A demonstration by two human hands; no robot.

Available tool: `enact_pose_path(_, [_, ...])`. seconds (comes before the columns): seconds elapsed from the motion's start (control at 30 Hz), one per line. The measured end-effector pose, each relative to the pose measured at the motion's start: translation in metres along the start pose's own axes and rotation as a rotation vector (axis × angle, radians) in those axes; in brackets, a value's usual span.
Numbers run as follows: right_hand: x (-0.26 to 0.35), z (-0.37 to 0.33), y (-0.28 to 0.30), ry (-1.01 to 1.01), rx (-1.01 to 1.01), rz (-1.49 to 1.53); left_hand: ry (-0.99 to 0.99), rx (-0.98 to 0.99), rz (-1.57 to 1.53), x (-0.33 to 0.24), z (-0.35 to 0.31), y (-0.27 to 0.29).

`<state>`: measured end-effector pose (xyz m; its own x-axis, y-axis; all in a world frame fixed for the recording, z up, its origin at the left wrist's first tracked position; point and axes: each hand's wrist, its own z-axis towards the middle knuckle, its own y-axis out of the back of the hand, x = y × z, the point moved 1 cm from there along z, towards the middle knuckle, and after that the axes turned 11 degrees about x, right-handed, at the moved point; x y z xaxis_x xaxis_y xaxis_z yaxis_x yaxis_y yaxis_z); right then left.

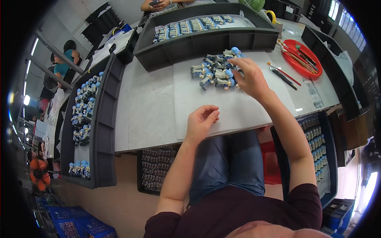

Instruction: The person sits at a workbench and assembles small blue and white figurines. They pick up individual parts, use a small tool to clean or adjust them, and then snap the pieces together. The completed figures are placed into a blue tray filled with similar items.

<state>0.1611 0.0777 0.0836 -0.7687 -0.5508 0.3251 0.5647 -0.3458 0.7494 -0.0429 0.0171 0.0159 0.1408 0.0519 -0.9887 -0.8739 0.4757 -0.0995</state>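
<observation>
A cluster of small blue-haired figurines (pixel 216 73) lies on a white sheet (pixel 190 97) on the table before me. At its right side is my right hand (pixel 252 79), with its curved fingers and thumb apart; the fingertips come close to the figurines, and whether they touch one I cannot tell. One figurine with a round light-blue head (pixel 235 51) sits at the far right of the cluster, just beyond those fingers. Nearer to me, over the front part of the sheet, my left hand (pixel 201 123) is loosely closed, its thumb against the curled fingers. Nothing shows in it.
Behind the cluster stands a grey crate (pixel 210 43) of figurines in rows. Another grey crate (pixel 105 123) of figurines is at the left edge. Brushes lie in and beside a red tray (pixel 287 59) at right. More crates flank my legs; other people sit farther off.
</observation>
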Motion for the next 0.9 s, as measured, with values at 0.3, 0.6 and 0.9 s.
enact_pose_path(0.3, [-0.069,0.071,-0.023,-0.485,0.113,-0.105,-0.026,0.081,-0.088,0.011,0.001,0.004])
enact_pose_path(0.6, [0.044,0.004,-0.016,-0.263,0.169,0.607,-0.204,-0.129,-0.245,0.009,0.002,0.007])
enact_pose_path(0.9, [0.069,-0.049,-0.055,-0.511,0.252,0.925,-0.090,0.065,-0.153,0.006,0.004,0.014])
